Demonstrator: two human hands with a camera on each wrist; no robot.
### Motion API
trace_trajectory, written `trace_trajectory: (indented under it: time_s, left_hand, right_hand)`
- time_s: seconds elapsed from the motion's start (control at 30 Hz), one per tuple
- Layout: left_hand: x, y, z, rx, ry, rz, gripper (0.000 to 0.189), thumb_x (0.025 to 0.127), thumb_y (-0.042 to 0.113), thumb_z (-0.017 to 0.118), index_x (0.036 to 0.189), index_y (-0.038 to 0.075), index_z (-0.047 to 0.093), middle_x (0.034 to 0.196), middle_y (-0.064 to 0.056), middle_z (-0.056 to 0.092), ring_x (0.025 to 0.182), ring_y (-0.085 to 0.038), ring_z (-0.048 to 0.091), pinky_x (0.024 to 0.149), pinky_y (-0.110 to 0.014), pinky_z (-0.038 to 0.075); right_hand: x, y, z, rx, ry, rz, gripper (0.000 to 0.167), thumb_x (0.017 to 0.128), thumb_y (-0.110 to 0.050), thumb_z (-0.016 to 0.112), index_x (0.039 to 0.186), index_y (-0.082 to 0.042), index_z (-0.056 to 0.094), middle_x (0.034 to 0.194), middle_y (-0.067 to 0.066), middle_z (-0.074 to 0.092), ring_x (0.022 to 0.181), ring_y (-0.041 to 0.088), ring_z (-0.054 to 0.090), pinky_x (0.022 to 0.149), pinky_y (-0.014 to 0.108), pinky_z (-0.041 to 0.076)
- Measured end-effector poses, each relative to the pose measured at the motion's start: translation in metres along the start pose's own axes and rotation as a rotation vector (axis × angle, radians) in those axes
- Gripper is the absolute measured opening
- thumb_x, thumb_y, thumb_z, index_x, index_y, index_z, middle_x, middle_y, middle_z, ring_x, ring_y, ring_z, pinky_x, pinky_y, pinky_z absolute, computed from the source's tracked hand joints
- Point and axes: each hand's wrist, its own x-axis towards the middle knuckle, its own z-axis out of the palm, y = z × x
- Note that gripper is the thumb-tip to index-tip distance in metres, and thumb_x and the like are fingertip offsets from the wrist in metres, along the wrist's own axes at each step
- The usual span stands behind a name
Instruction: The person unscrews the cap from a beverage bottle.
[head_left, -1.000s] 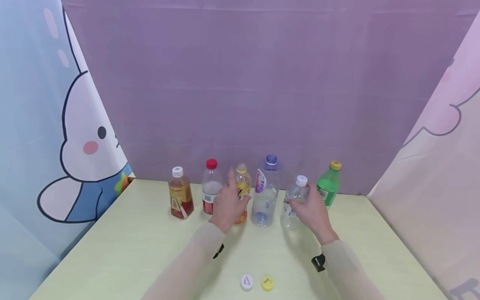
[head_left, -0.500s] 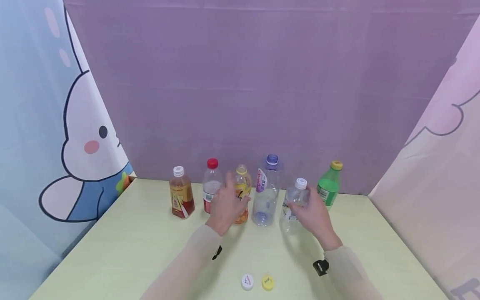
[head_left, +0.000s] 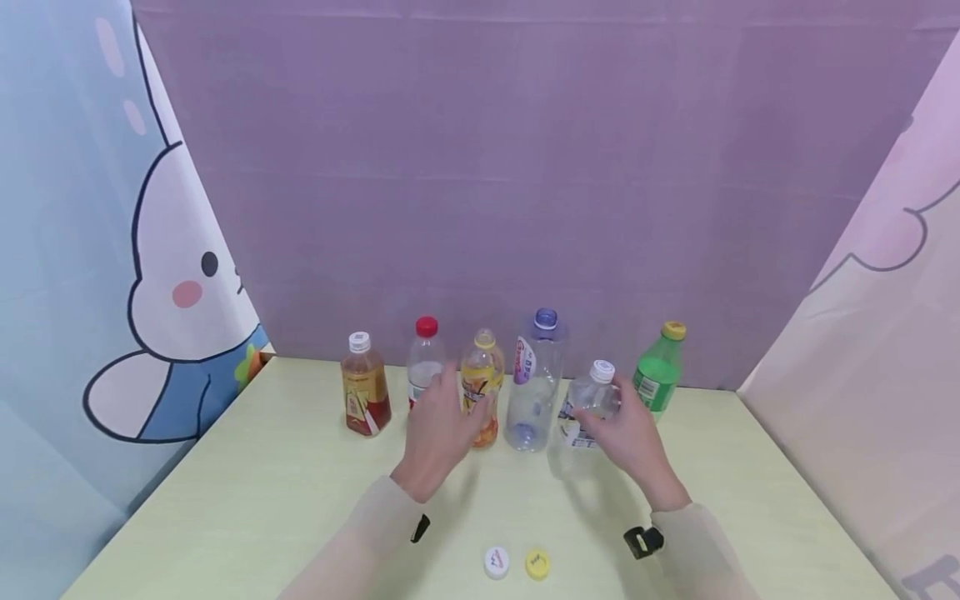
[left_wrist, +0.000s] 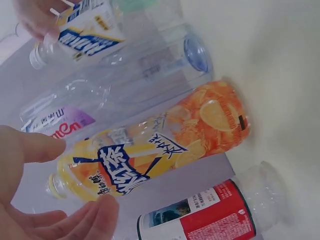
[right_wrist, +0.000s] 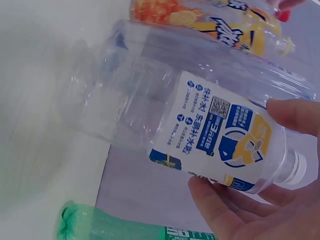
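My right hand [head_left: 633,437] grips a clear plastic bottle [right_wrist: 200,127] round its labelled upper part, thumb on one side and fingers on the other. The white cap [head_left: 602,372] is on it, and it leans slightly, base to the left in the head view. My left hand [head_left: 441,427] is held with thumb and fingers spread before a capless iced tea bottle [left_wrist: 160,150] with an orange and yellow label. In the left wrist view, its thumb and fingers lie either side of that bottle's neck, with nothing held.
Between the hands stands a tall capless clear bottle [head_left: 534,392] with a bluish neck. A red-capped bottle [head_left: 427,333] and a brown drink bottle [head_left: 364,392] stand left; a green bottle [head_left: 657,371] stands right. Loose white [head_left: 497,562] and yellow caps [head_left: 537,564] lie in front.
My left hand has drawn back left and toward me, uncovering more of the iced tea bottle. My right hand has lowered slightly toward me with the clear bottle, which now leans more.
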Motion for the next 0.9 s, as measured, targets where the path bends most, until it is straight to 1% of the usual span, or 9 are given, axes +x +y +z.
trace_trajectory:
  time_s: [0.1,0.23,0.3,0.37,0.43,0.53,0.6,0.7,0.9]
  left_hand:
    - [-0.006,-0.002,0.001,-0.021,-0.005,0.032,0.054,0.094,0.035,0.072,0.135,0.005,0.054,0.116,-0.013,0.069,0.097,-0.027,0.070,0.077,-0.044,0.061]
    - [-0.016,-0.004,0.004,-0.002,-0.023,0.075,0.051,0.096,0.036,0.069,0.135,0.007,0.054,0.119,-0.011,0.069,0.100,-0.025,0.070,0.080,-0.042,0.060]
    - [-0.022,-0.004,0.003,0.012,-0.042,0.087,0.056,0.095,0.036,0.071,0.138,0.007,0.053,0.122,-0.012,0.068,0.103,-0.026,0.069,0.081,-0.042,0.060]
    - [-0.027,-0.003,0.002,0.009,-0.069,0.085,0.061,0.093,0.036,0.075,0.141,0.007,0.051,0.127,-0.012,0.066,0.108,-0.027,0.067,0.085,-0.042,0.060]
    - [-0.031,-0.002,0.001,-0.001,-0.096,0.085,0.067,0.090,0.037,0.077,0.143,0.007,0.050,0.130,-0.013,0.064,0.112,-0.028,0.065,0.087,-0.044,0.059]
    - [-0.035,0.001,-0.002,0.008,-0.124,0.098,0.070,0.090,0.041,0.076,0.144,0.007,0.049,0.132,-0.013,0.062,0.114,-0.028,0.062,0.090,-0.046,0.057]
    - [-0.038,0.001,-0.004,0.023,-0.127,0.125,0.070,0.090,0.044,0.075,0.143,0.006,0.049,0.130,-0.013,0.061,0.114,-0.028,0.060,0.090,-0.046,0.057]
    - [-0.041,0.001,-0.007,0.038,-0.113,0.160,0.070,0.090,0.046,0.074,0.142,0.006,0.050,0.130,-0.012,0.061,0.114,-0.028,0.059,0.091,-0.045,0.056]
    - [-0.044,0.001,-0.011,0.022,-0.114,0.171,0.073,0.090,0.053,0.070,0.144,0.007,0.050,0.136,-0.011,0.059,0.121,-0.029,0.057,0.098,-0.050,0.051]
  right_hand:
    - [-0.002,-0.002,-0.001,0.038,-0.015,0.026,0.083,0.092,-0.035,0.075,0.151,0.003,0.031,0.144,0.036,0.045,0.130,0.052,0.048,0.100,0.061,0.047]
    - [-0.007,-0.006,-0.003,0.073,-0.031,0.049,0.084,0.092,-0.040,0.074,0.151,0.001,0.031,0.145,0.033,0.045,0.131,0.050,0.047,0.100,0.060,0.048]
    - [-0.010,-0.009,-0.002,0.072,-0.035,0.050,0.086,0.092,-0.043,0.074,0.151,0.002,0.031,0.144,0.032,0.046,0.130,0.049,0.049,0.099,0.059,0.049]
    - [-0.013,-0.012,0.000,0.074,-0.039,0.048,0.086,0.092,-0.045,0.074,0.150,0.002,0.032,0.143,0.031,0.048,0.128,0.048,0.051,0.097,0.056,0.052]
    - [-0.015,-0.016,0.002,0.088,-0.045,0.048,0.085,0.091,-0.046,0.074,0.149,0.001,0.033,0.143,0.030,0.049,0.126,0.047,0.053,0.094,0.054,0.054]
    - [-0.017,-0.021,0.005,0.134,-0.052,0.041,0.081,0.091,-0.042,0.075,0.148,0.000,0.036,0.142,0.028,0.051,0.125,0.046,0.055,0.092,0.051,0.055]
    - [-0.018,-0.023,0.007,0.157,-0.054,0.034,0.078,0.092,-0.040,0.075,0.148,-0.001,0.037,0.142,0.027,0.051,0.124,0.045,0.056,0.092,0.050,0.056]
    - [-0.019,-0.027,0.008,0.166,-0.055,0.025,0.078,0.092,-0.040,0.075,0.148,-0.001,0.037,0.141,0.027,0.052,0.124,0.045,0.057,0.093,0.051,0.056]
    - [-0.022,-0.037,0.010,0.188,-0.055,0.017,0.080,0.092,-0.044,0.074,0.149,-0.003,0.038,0.141,0.025,0.053,0.124,0.044,0.057,0.094,0.052,0.055]
